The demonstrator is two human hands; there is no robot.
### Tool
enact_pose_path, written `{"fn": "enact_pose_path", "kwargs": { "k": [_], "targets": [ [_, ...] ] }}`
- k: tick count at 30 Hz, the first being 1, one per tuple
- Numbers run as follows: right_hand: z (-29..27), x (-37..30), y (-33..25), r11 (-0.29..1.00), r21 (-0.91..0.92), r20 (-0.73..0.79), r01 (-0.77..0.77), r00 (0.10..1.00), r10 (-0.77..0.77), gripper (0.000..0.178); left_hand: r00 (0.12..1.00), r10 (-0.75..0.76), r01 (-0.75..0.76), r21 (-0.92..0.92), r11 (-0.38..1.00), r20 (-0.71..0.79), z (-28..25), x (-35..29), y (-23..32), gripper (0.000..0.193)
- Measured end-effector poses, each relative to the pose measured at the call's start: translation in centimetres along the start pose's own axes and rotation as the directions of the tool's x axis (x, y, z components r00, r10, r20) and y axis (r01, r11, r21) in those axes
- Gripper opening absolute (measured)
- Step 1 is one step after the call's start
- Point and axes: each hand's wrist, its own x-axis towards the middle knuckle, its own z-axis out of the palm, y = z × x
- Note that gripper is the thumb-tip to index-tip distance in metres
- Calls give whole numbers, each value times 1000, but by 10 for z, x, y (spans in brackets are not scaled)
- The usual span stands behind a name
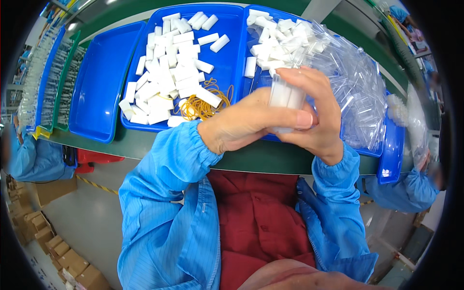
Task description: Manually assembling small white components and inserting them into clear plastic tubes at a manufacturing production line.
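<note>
Over the front edge of the blue trays, both of my hands are closed round a small clear plastic sleeve [287, 94] with white pieces showing in it. My left hand [241, 121] grips it from the left, the thumb laid across its lower part. Around its right side and top curl the fingers of my right hand [319, 99]. Left of the hands lie white rectangular blocks [169, 65] and a tangle of tan rubber bands [205, 104]. Behind and right of the hands are more white blocks [280, 41] and a heap of clear plastic sleeves [355, 92].
Blue trays [101, 82] stand side by side on a green table [270, 159]. Racks of clear parts [46, 77] rise at the far left. People in blue [41, 159] sit at both sides. Cardboard boxes [77, 266] stack on the floor at lower left.
</note>
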Motion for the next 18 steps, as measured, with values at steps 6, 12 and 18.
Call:
{"fn": "enact_pose_path", "kwargs": {
  "k": [6,12,18],
  "targets": [
    [0,31,-2,974,60,77,-220,974,215,45,671,707,-489,585,647,-222,-24,-25,53,21],
    [79,46,-21,992,-93,374,-82,921,111,19,327,861,-519,688,508,-389,-34,-51,81,15],
    [96,54,-11,979,23,362,-201,915,179,13,370,785,-358,703,614,-497,-52,-54,76,39]
  ]
}}
